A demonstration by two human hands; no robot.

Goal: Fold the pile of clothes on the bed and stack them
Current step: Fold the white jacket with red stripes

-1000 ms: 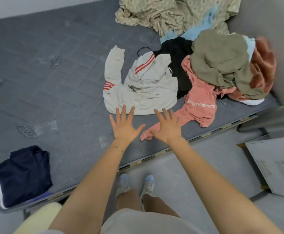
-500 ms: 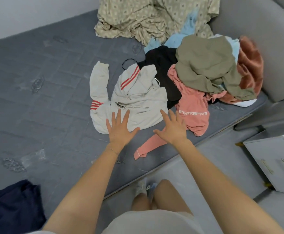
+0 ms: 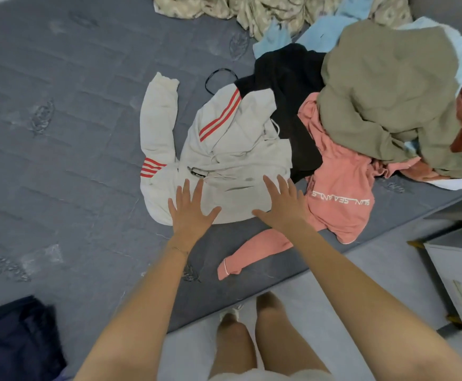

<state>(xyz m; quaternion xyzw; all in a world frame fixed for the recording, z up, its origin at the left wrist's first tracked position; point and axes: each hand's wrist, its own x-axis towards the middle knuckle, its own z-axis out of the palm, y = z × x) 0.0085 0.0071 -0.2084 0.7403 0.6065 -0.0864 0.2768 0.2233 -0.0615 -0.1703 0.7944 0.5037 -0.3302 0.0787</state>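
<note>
While the head is leaning in over the bed (image 3: 73, 133), both hands are travelling forward: a second ago they were hanging short of the hoodie (image 3: 232, 149), and now the left hand (image 3: 190, 213) is lying over its near hem and the right hand (image 3: 284, 207) over the hem's right corner, just beside the pink top (image 3: 339, 193). Both hands are staying flat with fingers spread wide and are pinching nothing; whether the palms are already pressing the cloth I cannot tell. The hoodie itself is not shifting between the pictures, so folding is only beginning, and this reach is probably leading to smoothing it or dragging it clear of the pile (image 3: 389, 86).

The hoodie is lying on the bed left of the pile, cream with red stripes and rumpled, one sleeve stretching up and away at the left, its right edge touching a black garment (image 3: 287, 78). The pile is sitting unsorted at the right. A dark folded item (image 3: 18, 334) is resting well apart at the near left corner, perhaps serving as the start of the stack
</note>
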